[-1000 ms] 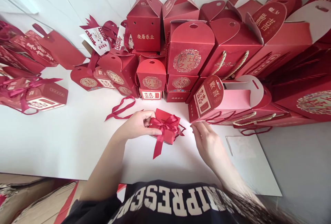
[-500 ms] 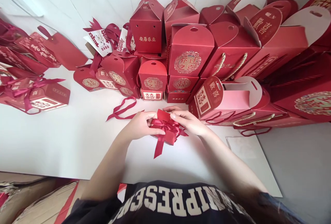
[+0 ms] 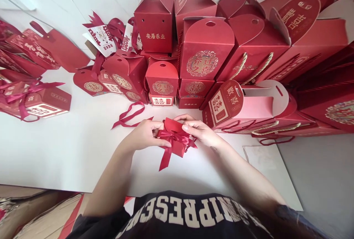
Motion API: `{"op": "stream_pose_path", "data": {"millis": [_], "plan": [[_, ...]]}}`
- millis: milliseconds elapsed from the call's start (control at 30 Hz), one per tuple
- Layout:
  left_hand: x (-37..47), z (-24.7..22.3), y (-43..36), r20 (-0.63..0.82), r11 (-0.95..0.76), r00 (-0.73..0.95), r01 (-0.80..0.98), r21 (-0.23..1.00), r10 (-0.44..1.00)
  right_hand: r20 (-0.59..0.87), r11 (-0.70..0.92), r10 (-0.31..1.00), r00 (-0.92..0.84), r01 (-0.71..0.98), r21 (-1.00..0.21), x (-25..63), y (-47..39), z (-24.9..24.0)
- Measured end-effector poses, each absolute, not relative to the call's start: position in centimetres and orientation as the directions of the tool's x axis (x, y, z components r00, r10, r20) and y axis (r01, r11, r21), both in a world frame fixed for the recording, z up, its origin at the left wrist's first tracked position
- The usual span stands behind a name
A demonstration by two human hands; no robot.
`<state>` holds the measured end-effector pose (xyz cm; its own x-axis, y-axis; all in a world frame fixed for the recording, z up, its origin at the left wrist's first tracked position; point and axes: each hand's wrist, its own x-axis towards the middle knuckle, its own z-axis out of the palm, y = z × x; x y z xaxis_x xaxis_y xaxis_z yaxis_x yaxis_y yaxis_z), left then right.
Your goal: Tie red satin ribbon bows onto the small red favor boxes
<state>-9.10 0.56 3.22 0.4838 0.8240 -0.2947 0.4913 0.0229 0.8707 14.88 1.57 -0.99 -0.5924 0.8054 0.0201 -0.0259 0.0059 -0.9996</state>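
Between my two hands, over the front of the white table, is a small red gift box (image 3: pixel 178 148) with a satin ribbon bow (image 3: pixel 174 136) tied across it. My left hand (image 3: pixel 145 134) pinches the box and ribbon from the left, thumb in front. On the other side, my right hand (image 3: pixel 203 131) grips the box's upper right, thumb on the top flap (image 3: pixel 173 125). One ribbon tail hangs down toward me. The underside of the box is hidden. Just behind my left hand lies a loose dark red ribbon (image 3: pixel 128 117) on the table.
Stacked red gift boxes (image 3: pixel 208 53) line the wall behind my hands. An open-topped box with rope handles (image 3: pixel 254 102) stands at right. Far left lies a hexagonal box (image 3: pixel 52 101) tied with ribbon. Cardboard (image 3: pixel 49 217) sits below the table's front edge (image 3: pixel 69 190).
My hands and the small box have shifted slightly left in view. The top flap shows more fully, turned toward me. Both hands keep hold of the box.
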Motion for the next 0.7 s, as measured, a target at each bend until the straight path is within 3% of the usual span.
{"op": "stream_pose_path", "data": {"millis": [233,333,500,700], "plan": [[-9.3,3.3,0.6,-0.293,-0.025,0.519,0.521,0.853,0.803,0.049,0.027,0.803,-0.594,-0.045,-0.999,14.8,1.7,-1.3],[-9.0,3.8,0.1,-0.271,-0.091,0.447,0.638,0.765,0.853,0.061,0.031,0.798,-0.600,-0.059,-0.998,14.8,1.7,-1.3],[-8.6,4.7,-0.5,-0.108,-0.254,0.396,0.752,0.608,0.912,0.031,0.020,0.803,-0.595,-0.025,-0.999,14.9,1.8,-1.2],[-10.0,3.2,0.9,-0.240,-0.082,0.542,0.504,0.860,0.805,0.047,0.032,0.804,-0.593,-0.036,-0.999,14.7,1.7,-1.6]]}}
